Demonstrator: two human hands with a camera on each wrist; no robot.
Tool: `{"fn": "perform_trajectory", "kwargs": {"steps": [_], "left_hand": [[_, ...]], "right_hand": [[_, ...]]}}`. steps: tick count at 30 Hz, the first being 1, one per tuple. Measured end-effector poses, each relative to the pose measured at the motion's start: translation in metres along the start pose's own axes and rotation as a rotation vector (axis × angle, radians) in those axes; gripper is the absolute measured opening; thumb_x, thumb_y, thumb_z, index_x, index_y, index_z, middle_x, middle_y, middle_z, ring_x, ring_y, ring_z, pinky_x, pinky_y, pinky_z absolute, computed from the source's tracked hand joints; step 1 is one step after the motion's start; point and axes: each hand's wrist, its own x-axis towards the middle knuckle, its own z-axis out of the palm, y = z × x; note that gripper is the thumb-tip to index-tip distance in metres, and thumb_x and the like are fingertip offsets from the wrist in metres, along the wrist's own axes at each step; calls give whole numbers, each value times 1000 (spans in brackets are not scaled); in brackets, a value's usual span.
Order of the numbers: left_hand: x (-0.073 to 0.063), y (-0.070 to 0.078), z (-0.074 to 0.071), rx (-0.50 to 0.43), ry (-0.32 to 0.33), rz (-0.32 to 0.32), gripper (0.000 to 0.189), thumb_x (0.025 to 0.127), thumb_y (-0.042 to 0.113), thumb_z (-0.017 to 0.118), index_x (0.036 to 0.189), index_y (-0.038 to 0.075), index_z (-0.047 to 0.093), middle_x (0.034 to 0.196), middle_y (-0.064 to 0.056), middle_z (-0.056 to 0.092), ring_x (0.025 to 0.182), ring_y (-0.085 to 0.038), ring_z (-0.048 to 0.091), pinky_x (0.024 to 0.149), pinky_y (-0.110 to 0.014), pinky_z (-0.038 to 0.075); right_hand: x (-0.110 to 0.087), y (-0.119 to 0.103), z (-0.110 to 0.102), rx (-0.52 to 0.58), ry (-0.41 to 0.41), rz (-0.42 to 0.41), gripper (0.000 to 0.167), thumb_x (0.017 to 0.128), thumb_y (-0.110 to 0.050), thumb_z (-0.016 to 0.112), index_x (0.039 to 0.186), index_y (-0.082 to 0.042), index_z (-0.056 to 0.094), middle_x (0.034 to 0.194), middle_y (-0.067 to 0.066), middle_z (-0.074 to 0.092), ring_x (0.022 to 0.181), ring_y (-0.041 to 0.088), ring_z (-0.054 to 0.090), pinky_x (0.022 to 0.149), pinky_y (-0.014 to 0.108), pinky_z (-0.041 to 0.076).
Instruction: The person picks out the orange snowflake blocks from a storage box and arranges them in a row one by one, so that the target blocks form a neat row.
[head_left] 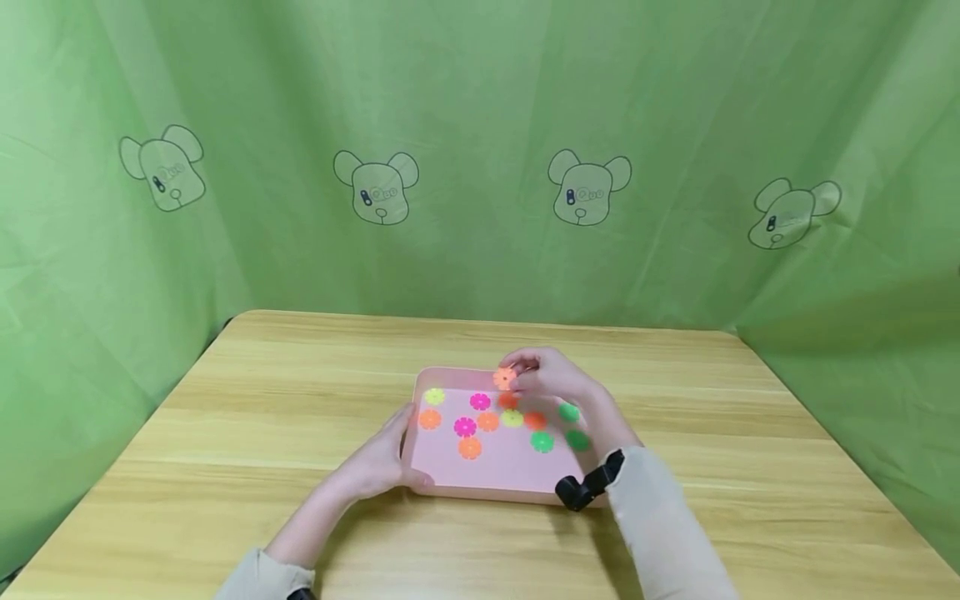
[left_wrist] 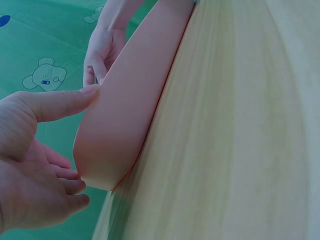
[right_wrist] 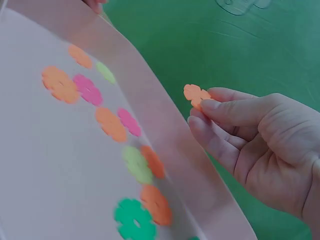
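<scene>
A shallow pink tray (head_left: 487,492) holds several notched, flower-shaped plastic discs in orange, pink, yellow and green. My right hand (head_left: 561,379) is raised over the tray's far rim and pinches an orange notched disc (head_left: 504,379) between thumb and fingers. In the right wrist view this disc (right_wrist: 191,92) is apart from the tray wall. My left hand (head_left: 378,462) rests at the tray's left side, its thumb by the near left corner. The left wrist view shows that thumb (left_wrist: 67,103) straight, touching the rim, with the other fingers loosely bent near the outer wall (left_wrist: 117,120).
The tray stands on a wood-grain table (head_left: 225,417). Green discs (head_left: 542,442) lie toward its right side, partly near my right forearm. Behind the table hangs a green curtain (head_left: 480,267) with bear-head outlines. A black wrist strap (head_left: 592,483) sits at the right sleeve.
</scene>
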Motion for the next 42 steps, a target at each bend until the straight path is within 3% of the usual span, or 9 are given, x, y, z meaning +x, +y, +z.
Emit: {"fn": "perform_trajectory", "kwargs": {"steps": [13, 23, 34, 42], "left_hand": [[0, 2, 1, 3, 8, -15, 109, 62, 9, 82, 145, -7, 13, 151, -23, 15, 137, -36, 17, 109, -54, 14], [-1, 0, 2, 26, 14, -26, 109, 62, 11, 83, 145, -7, 14, 150, -23, 16, 137, -37, 17, 109, -54, 14], [-1, 2, 1, 24, 10, -27, 109, 62, 11, 83, 145, -7, 13, 151, -23, 15, 137, -37, 16, 109, -54, 13], [-1, 4, 1, 20, 8, -17, 109, 62, 9, 83, 145, -7, 13, 150, -23, 16, 136, -35, 18, 109, -53, 15]], "right_hand": [[-38, 27, -55, 179, 115, 21, 43, 85, -1, 61, 124, 11, 48, 94, 7, 56, 83, 12, 58, 77, 32, 52], [-78, 61, -88, 252, 187, 71, 40, 87, 1, 59, 119, 17, 43, 91, 2, 59, 82, 11, 61, 79, 30, 53], [-113, 92, -100, 198, 143, 192, 35, 86, -1, 60, 112, 16, 45, 88, 6, 62, 77, 16, 63, 70, 30, 55], [-117, 105, -94, 31, 134, 258, 29, 85, -10, 64, 104, 10, 54, 81, 4, 62, 69, 14, 57, 60, 28, 50]]}}
